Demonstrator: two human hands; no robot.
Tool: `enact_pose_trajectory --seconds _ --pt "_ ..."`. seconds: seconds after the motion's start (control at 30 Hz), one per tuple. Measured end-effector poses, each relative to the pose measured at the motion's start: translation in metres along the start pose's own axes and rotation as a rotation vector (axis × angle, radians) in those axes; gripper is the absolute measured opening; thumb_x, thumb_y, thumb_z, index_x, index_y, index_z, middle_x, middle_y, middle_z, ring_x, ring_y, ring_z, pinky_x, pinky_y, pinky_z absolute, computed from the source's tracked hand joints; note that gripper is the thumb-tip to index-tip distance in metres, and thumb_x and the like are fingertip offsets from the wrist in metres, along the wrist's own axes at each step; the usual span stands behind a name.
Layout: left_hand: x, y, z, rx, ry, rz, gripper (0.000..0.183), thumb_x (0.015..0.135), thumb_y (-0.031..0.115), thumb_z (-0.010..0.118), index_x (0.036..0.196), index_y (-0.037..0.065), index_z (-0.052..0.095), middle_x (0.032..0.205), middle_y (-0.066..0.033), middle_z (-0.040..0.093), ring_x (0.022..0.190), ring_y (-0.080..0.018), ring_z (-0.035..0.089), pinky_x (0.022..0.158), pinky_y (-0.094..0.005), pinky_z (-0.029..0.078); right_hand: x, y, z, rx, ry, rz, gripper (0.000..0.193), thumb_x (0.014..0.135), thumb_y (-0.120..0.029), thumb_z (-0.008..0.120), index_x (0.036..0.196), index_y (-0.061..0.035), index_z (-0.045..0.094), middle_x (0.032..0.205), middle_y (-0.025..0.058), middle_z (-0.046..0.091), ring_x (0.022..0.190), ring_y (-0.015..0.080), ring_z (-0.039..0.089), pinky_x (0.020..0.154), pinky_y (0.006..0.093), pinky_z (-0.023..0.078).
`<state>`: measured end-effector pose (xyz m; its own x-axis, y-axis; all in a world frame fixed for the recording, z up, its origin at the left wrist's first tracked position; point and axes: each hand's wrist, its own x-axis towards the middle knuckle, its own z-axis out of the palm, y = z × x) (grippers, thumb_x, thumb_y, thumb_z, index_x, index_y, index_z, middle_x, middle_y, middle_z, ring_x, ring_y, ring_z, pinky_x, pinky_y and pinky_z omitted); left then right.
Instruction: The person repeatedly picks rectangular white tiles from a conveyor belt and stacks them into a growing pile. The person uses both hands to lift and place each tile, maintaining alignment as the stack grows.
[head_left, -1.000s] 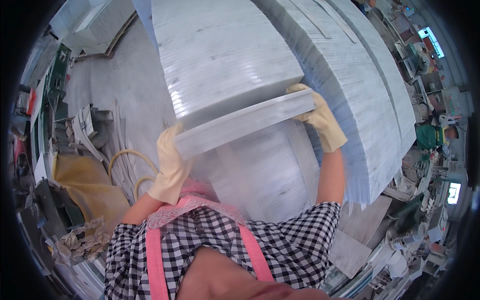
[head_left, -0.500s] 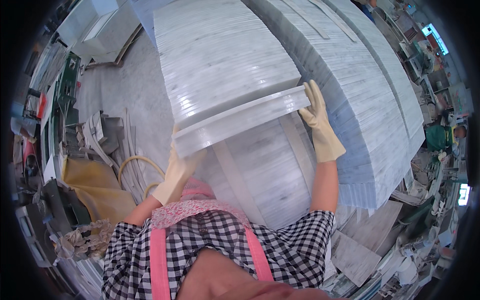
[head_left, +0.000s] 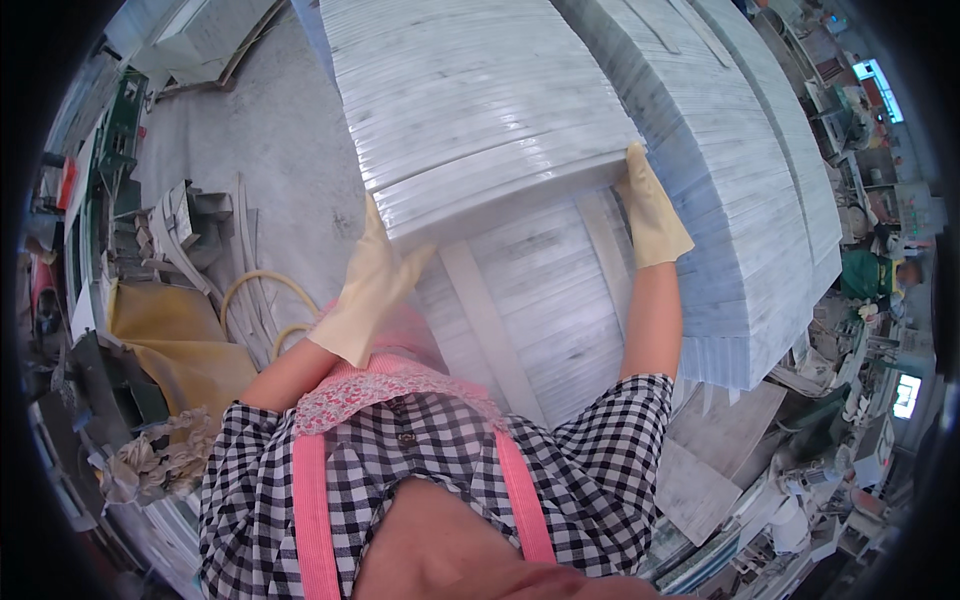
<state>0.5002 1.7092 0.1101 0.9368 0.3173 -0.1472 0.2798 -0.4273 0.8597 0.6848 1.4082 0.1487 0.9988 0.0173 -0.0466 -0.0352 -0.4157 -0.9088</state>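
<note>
A grey-white marble-look slab [head_left: 500, 198] stands on edge at the near end of a row of similar slabs [head_left: 480, 90], up against them. My left hand [head_left: 372, 280], in a cream rubber glove, holds its left end, thumb apart from the fingers. At the slab's right end my right hand [head_left: 650, 212], gloved alike, grips the corner with its fingers upward; part of that grip is hidden. Below the slab lies a layer of stone strips [head_left: 540, 310], crossed by two pale flat strips [head_left: 485, 315].
To the right run further long rows of slabs [head_left: 690, 150]. At left are a yellow hose [head_left: 262, 276], a tan sheet [head_left: 165, 330] and stacked offcuts [head_left: 180, 225]. Flat boards [head_left: 700, 480] lie at lower right. Another person in green [head_left: 868, 274] is at the far right.
The slab has moved away from me and closed the gap to the row, turning more level with it. Both hands have travelled forward with it.
</note>
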Motion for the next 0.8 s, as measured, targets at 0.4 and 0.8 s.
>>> enact_pose_trajectory --seconds 0.4,0.8 --pt "-0.005 -0.036 0.019 -0.034 -0.046 0.006 0.117 0.074 0.025 0.083 0.153 -0.009 0.003 0.142 -0.0346 0.044 0.129 -0.0421 0.052 0.106 -0.0391 0.046 0.028 0.031 0.023 0.331 -0.130 0.130 0.085 0.099 -0.066 0.043 0.140 0.0077 0.049 0.141 0.0143 0.054 0.125 0.0238 0.051 0.104 0.0346 0.037" --pt "-0.007 -0.023 0.005 0.096 -0.128 0.050 0.111 0.074 0.031 0.085 0.147 -0.016 0.015 0.141 -0.0387 0.041 0.129 -0.0439 0.049 0.107 -0.0402 0.044 -0.003 0.011 0.042 0.238 0.051 0.164 0.082 0.098 -0.061 0.045 0.140 0.0104 0.048 0.144 0.0164 0.052 0.132 0.0247 0.047 0.113 0.0362 0.030"
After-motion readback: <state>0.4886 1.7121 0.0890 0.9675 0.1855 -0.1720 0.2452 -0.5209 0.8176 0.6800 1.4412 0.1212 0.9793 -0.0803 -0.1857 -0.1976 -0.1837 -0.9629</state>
